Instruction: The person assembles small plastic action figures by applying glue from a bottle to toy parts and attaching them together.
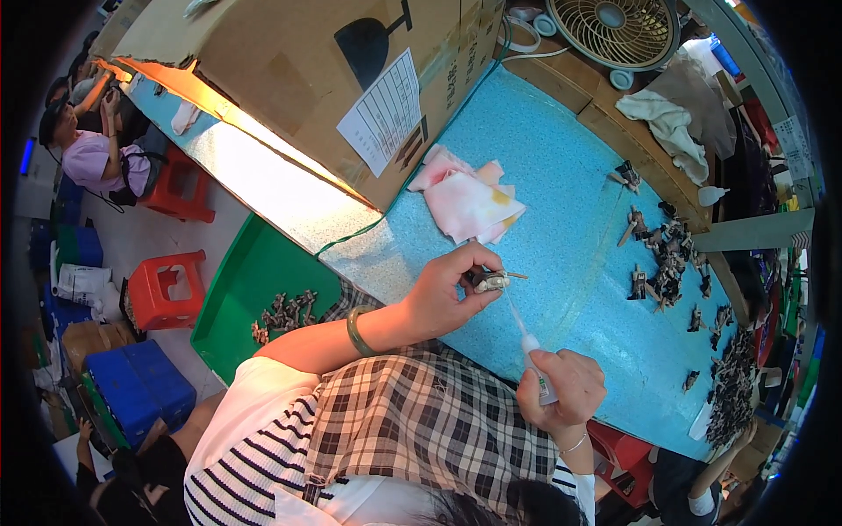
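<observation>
My left hand (438, 296) pinches a small pale-and-dark figure (493, 283) between thumb and fingers, above the blue tabletop. A thin brownish piece juts from the figure toward the right. Wrapped in my right hand (570, 387) is a white squeeze bottle (531, 344) with a long, narrow nozzle. It tilts up toward the left, its tip close beneath the figure; whether the tip touches it I cannot tell. Beyond my left hand lies a folded pink and white cloth (469, 203) with yellow stains.
A large cardboard box (289, 79) stands at the back left, lit inside. Similar small figures (671, 250) lie heaped at the right, near a dark pile (732, 394). A green tray (230, 285) holds several more. A fan (614, 31) sits behind. Other people sit at both sides.
</observation>
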A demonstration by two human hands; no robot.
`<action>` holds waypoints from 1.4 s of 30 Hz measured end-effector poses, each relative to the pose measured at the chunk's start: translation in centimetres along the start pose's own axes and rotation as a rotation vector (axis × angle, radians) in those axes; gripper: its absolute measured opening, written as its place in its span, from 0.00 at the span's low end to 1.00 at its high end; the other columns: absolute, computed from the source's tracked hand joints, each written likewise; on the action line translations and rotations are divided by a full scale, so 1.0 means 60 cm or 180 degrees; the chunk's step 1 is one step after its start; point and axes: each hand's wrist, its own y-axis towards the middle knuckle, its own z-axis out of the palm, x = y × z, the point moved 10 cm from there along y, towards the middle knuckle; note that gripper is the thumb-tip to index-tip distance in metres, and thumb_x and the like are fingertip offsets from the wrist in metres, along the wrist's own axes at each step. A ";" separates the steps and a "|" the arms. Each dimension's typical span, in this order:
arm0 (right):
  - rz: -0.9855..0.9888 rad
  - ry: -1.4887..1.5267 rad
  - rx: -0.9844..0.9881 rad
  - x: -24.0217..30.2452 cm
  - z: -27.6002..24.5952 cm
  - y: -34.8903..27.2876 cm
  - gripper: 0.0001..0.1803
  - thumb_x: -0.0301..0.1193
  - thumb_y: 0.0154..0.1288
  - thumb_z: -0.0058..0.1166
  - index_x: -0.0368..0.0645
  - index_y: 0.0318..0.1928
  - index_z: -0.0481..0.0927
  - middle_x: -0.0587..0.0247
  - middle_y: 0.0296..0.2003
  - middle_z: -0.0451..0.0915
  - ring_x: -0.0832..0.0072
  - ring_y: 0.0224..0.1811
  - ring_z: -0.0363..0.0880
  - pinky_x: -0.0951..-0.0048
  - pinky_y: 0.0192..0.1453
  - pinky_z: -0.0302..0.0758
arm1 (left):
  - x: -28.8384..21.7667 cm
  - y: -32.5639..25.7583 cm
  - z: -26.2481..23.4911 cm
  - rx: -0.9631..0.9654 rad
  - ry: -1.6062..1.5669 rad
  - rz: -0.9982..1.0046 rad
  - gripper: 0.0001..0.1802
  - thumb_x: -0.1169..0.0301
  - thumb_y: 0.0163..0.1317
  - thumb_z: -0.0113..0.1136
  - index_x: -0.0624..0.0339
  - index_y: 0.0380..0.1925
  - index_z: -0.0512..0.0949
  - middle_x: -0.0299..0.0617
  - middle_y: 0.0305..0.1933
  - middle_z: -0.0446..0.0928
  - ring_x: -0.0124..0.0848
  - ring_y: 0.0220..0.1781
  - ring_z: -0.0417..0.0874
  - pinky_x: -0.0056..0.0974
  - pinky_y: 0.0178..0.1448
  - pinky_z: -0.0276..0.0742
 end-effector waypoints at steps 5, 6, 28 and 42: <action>0.0018 0.0017 0.0017 -0.002 0.002 -0.003 0.12 0.22 0.43 0.56 0.37 0.33 0.78 0.61 0.15 0.74 0.71 0.12 0.70 0.75 0.16 0.64 | 0.003 -0.002 0.000 0.0016 -0.0002 -0.0046 0.15 0.83 0.54 0.61 0.60 0.40 0.71 0.35 0.39 0.72 0.19 0.36 0.74 0.24 0.37 0.73; 0.0021 0.0020 0.0017 -0.002 0.002 -0.002 0.12 0.22 0.43 0.56 0.37 0.33 0.78 0.61 0.15 0.74 0.71 0.12 0.70 0.75 0.16 0.64 | 0.003 -0.002 0.000 0.0014 0.0003 -0.0046 0.14 0.83 0.54 0.61 0.60 0.40 0.71 0.35 0.39 0.72 0.19 0.36 0.74 0.24 0.37 0.73; 0.0037 0.0033 0.0010 0.000 0.004 -0.004 0.12 0.22 0.42 0.56 0.37 0.34 0.78 0.61 0.15 0.74 0.71 0.12 0.70 0.74 0.16 0.64 | 0.007 -0.006 0.003 0.0072 -0.0064 -0.0098 0.15 0.83 0.54 0.61 0.60 0.41 0.71 0.35 0.40 0.72 0.19 0.37 0.73 0.24 0.38 0.73; 0.0028 0.0053 0.0025 0.000 0.005 -0.008 0.13 0.21 0.41 0.55 0.37 0.33 0.78 0.61 0.15 0.73 0.71 0.12 0.69 0.74 0.16 0.64 | 0.008 -0.007 0.001 0.0038 -0.0077 -0.0151 0.15 0.83 0.54 0.60 0.60 0.41 0.71 0.34 0.40 0.72 0.19 0.37 0.74 0.24 0.39 0.73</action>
